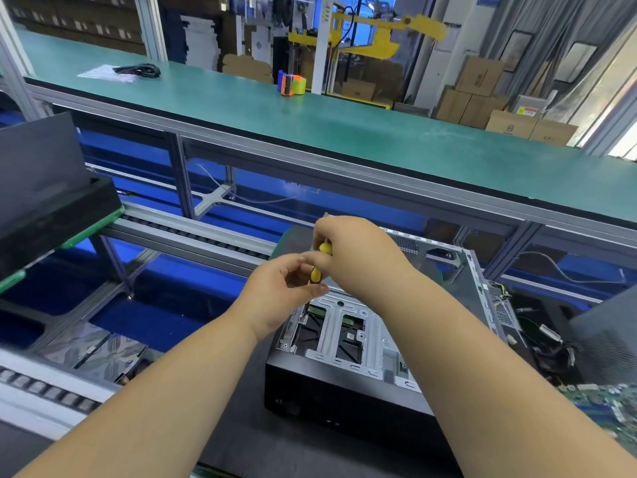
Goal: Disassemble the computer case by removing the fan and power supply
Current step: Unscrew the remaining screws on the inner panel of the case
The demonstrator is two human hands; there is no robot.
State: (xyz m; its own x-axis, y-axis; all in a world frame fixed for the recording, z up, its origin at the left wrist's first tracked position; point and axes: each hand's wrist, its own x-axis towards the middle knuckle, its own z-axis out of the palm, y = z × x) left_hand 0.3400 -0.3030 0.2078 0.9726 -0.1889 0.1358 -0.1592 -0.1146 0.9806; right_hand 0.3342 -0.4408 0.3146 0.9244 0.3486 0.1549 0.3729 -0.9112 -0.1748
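While both hands grip screwdriver (320, 263), left hand (282, 291) & right hand (355, 253) sit above case (344, 384).

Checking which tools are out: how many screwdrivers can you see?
1. A yellow-handled screwdriver stands upright over the case, gripped by both hands, left low and right on top. Others may be hidden behind the arms.

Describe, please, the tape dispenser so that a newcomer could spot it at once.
Look at the long green bench running across the room behind the open computer case. The tape dispenser stands alone near its far edge. Its orange and blue body with a yellow-green roll sets it apart from the black cable further left.
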